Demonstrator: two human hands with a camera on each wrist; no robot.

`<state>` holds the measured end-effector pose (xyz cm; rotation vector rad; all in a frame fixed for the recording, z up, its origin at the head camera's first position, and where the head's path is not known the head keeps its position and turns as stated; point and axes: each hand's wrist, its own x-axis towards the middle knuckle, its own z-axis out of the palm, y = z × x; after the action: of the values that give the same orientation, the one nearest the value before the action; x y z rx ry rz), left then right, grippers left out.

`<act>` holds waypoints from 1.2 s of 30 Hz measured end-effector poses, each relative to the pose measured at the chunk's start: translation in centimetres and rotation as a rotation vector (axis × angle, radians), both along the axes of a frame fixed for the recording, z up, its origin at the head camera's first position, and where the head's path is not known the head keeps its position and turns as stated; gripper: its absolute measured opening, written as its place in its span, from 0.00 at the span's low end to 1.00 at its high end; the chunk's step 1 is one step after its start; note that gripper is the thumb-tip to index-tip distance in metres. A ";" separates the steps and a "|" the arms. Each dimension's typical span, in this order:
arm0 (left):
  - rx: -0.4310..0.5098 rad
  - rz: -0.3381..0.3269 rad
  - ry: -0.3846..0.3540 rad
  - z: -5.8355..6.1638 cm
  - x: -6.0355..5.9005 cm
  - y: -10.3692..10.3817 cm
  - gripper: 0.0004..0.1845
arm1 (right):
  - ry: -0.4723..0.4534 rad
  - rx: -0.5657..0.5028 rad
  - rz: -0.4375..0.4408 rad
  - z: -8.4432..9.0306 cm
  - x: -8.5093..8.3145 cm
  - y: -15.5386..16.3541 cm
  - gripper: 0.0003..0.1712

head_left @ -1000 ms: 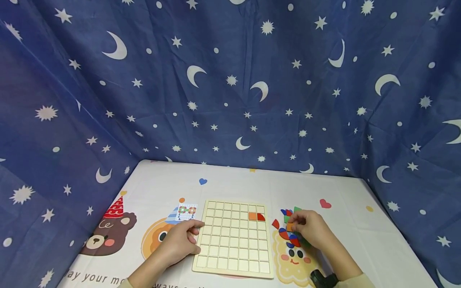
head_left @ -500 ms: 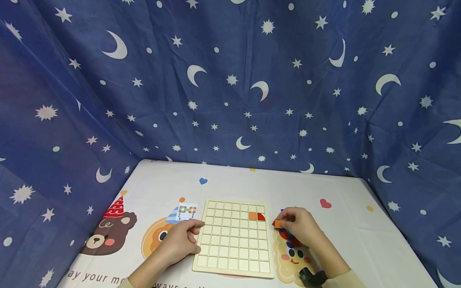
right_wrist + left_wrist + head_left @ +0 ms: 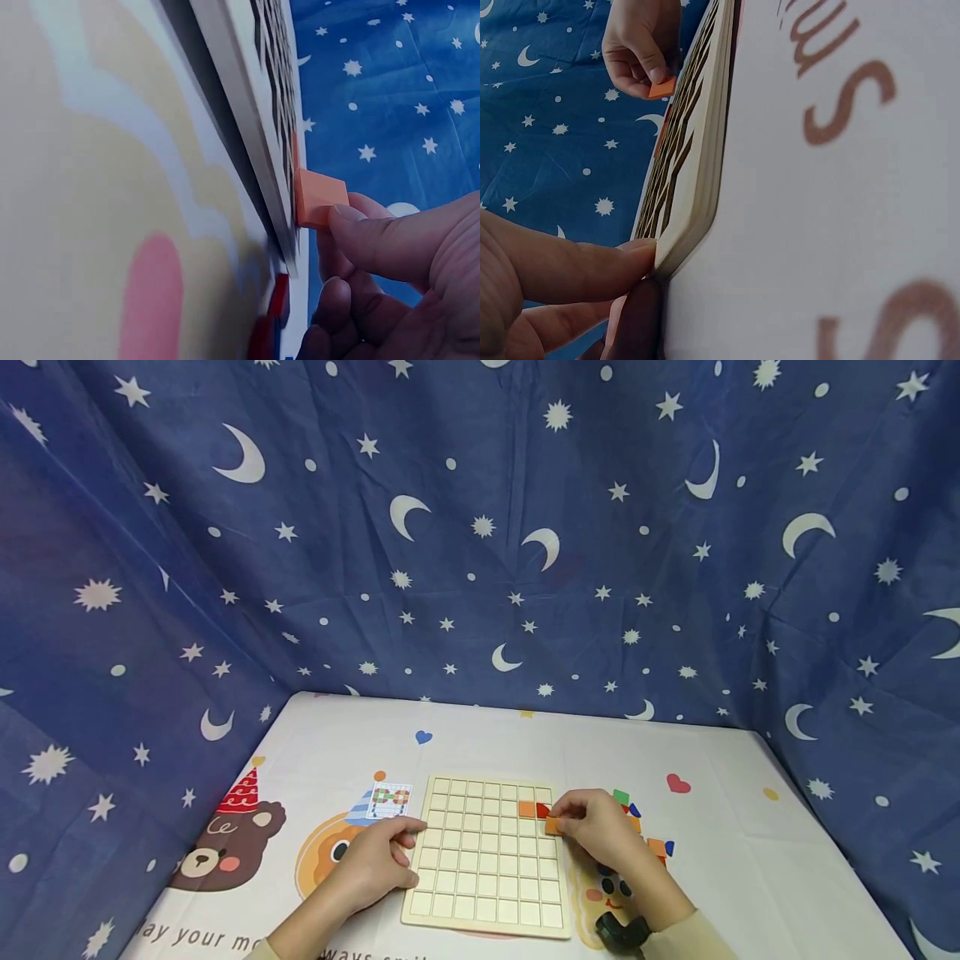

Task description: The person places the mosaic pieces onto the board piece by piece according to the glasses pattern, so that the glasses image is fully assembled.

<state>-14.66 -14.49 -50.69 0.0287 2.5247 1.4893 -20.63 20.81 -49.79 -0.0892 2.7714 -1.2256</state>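
My left hand (image 3: 375, 864) holds the left edge of a pale wooden grid board (image 3: 486, 889), its fingertips at the board's rim in the left wrist view. An orange square tile (image 3: 527, 810) and a red quarter-circle tile (image 3: 542, 811) sit side by side in the board's cells near the upper right. Between thumb and fingers my right hand (image 3: 600, 831) pinches another orange square tile (image 3: 321, 196). That held tile is at the board's right edge, just below the red tile, tilted in the right wrist view. Whether it touches the board I cannot tell.
Right of the board lie several loose tiles, green (image 3: 621, 797), orange (image 3: 656, 847) and blue (image 3: 670, 849), partly hidden by the right hand. A small pattern card (image 3: 389, 801) lies left of the board. A starry blue curtain (image 3: 480, 568) stands behind the printed tablecloth (image 3: 720, 827).
My right hand has moved left from the loose tiles to the board's right edge, carrying the orange square tile. More loose tiles now show behind it. The left hand has stayed put.
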 end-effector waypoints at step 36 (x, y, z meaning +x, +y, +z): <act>0.000 0.012 -0.004 -0.1 0.0 0.0 0.40 | 0.007 0.143 0.026 -0.9 0.1 -1.4 0.11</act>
<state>-14.62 -14.48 -50.76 0.0110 2.5257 1.4927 -20.52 19.42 -50.65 -0.1169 2.8443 -1.0187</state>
